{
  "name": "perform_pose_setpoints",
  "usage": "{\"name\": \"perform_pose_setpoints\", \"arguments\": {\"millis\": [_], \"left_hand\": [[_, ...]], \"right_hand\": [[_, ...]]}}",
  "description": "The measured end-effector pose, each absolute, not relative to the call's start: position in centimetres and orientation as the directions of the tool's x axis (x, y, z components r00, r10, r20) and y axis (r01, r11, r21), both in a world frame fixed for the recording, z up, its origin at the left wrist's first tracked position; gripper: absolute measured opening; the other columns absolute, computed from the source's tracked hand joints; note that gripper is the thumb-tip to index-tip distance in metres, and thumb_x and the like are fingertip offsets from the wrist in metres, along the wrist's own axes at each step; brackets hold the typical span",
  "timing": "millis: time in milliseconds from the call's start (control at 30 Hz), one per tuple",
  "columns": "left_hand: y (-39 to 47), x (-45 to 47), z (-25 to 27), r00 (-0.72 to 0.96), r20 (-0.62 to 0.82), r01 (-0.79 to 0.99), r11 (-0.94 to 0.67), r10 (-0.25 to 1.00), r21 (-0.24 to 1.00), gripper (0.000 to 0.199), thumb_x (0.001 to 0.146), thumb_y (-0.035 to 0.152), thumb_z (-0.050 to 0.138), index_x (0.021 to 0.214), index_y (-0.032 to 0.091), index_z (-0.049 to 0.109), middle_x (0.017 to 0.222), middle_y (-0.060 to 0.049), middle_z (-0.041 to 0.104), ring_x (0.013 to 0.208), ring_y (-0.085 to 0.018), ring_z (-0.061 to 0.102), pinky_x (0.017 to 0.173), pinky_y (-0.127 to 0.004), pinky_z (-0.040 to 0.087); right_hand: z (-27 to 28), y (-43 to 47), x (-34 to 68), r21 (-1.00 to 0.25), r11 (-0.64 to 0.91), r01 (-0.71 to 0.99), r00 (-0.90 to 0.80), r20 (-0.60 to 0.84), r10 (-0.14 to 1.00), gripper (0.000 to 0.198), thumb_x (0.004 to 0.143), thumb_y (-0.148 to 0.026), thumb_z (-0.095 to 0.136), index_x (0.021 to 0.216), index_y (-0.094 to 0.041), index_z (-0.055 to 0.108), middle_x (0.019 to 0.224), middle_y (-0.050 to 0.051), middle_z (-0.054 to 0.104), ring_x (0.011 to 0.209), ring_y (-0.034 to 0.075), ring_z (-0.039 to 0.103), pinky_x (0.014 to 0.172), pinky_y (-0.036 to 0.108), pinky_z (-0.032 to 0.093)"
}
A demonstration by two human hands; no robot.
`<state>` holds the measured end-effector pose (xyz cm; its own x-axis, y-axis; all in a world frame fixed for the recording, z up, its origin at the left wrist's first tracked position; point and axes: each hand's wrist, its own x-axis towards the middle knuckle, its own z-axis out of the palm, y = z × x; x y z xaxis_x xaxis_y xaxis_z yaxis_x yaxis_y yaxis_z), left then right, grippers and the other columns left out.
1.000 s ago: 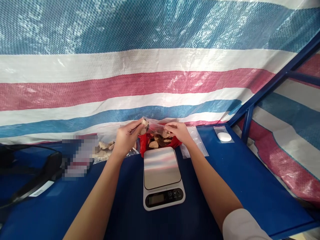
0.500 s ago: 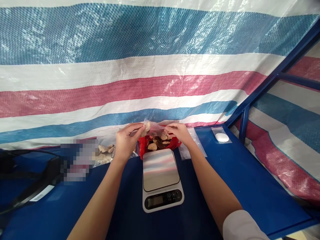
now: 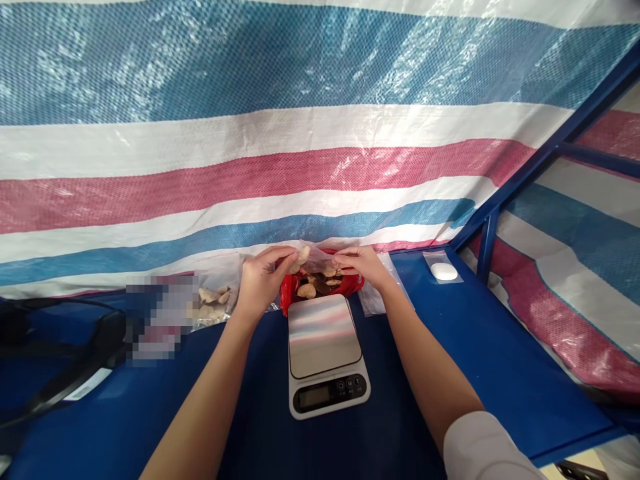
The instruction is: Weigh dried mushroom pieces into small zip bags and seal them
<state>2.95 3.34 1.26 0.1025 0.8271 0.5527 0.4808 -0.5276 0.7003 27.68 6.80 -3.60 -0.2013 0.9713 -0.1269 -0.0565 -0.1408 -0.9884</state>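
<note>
Above a red plastic bag (image 3: 288,294), my left hand (image 3: 263,275) pinches one side of a clear plastic bag (image 3: 319,257). A pale dried slice (image 3: 303,255) shows by its fingertips; whether it lies inside the clear bag is hard to tell. My right hand (image 3: 367,267) is closed at the clear bag's other side, thumb and fingers together. Brown and tan dried slices (image 3: 307,291) fill the open red bag below. Directly in front of it stands a digital kitchen scale (image 3: 325,337) with a bare reflective plate and a dark display.
A clear bag of pale chunks (image 3: 213,303) lies left of my left hand. Another flat clear bag (image 3: 373,301) is under my right wrist. A white rounded object (image 3: 444,271) rests on a small bag at right. Striped sheeting (image 3: 300,167) rises behind the blue table (image 3: 480,347).
Both hands keep hold of the clear bag and appear slightly further right. The whole view has shifted a little, so the scale also sits slightly higher and further right in it.
</note>
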Motion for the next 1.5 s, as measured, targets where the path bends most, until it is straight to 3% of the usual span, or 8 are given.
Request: {"name": "perform_pose_setpoints", "arguments": {"millis": [267, 600, 1033, 1500], "left_hand": [[3.4, 3.3, 0.7, 0.042, 0.525, 0.496, -0.474, 0.850, 0.728, 0.027, 0.091, 0.043, 0.063, 0.095, 0.021, 0.078, 0.098, -0.006, 0.078, 0.090, -0.022, 0.072, 0.087, -0.033, 0.056], [3.6, 3.2, 0.8, 0.021, 0.545, 0.485, -0.486, 0.838, 0.727, 0.030, 0.090, 0.047, 0.063, 0.095, 0.021, 0.078, 0.101, -0.007, 0.079, 0.094, -0.023, 0.072, 0.088, -0.033, 0.057], [5.2, 5.1, 4.1, 0.091, 0.558, 0.515, -0.519, 0.825, 0.682, 0.028, 0.091, 0.045, 0.064, 0.095, 0.020, 0.078, 0.099, -0.007, 0.078, 0.094, -0.021, 0.072, 0.091, -0.032, 0.055], [6.1, 1.7, -0.3, 0.132, 0.453, 0.490, -0.455, 0.882, 0.743, 0.041, 0.084, 0.057, 0.068, 0.099, 0.019, 0.077, 0.105, -0.011, 0.077, 0.094, -0.024, 0.073, 0.090, -0.036, 0.058]], "right_hand": [[-3.7, 6.8, 27.4, -0.996, -0.091, -0.021, -0.234, -0.083, 0.969, 0.034, 0.077, -0.049, 0.077, 0.094, -0.019, 0.080, 0.094, 0.006, 0.078, 0.089, 0.021, 0.073, 0.085, 0.035, 0.062], [-3.6, 6.8, 27.9, -0.989, -0.133, -0.066, -0.237, -0.114, 0.965, 0.039, 0.068, -0.046, 0.086, 0.094, -0.018, 0.081, 0.095, 0.009, 0.079, 0.089, 0.021, 0.075, 0.084, 0.036, 0.062], [-3.8, 6.9, 28.1, -0.982, -0.151, -0.115, -0.244, -0.119, 0.963, 0.031, 0.079, -0.044, 0.079, 0.096, -0.018, 0.079, 0.099, 0.010, 0.080, 0.083, 0.020, 0.076, 0.076, 0.030, 0.063], [-3.7, 6.8, 28.6, -0.986, -0.156, -0.057, -0.209, -0.141, 0.968, 0.032, 0.071, -0.043, 0.083, 0.090, -0.017, 0.081, 0.085, 0.008, 0.079, 0.082, 0.019, 0.075, 0.081, 0.033, 0.063]]}}
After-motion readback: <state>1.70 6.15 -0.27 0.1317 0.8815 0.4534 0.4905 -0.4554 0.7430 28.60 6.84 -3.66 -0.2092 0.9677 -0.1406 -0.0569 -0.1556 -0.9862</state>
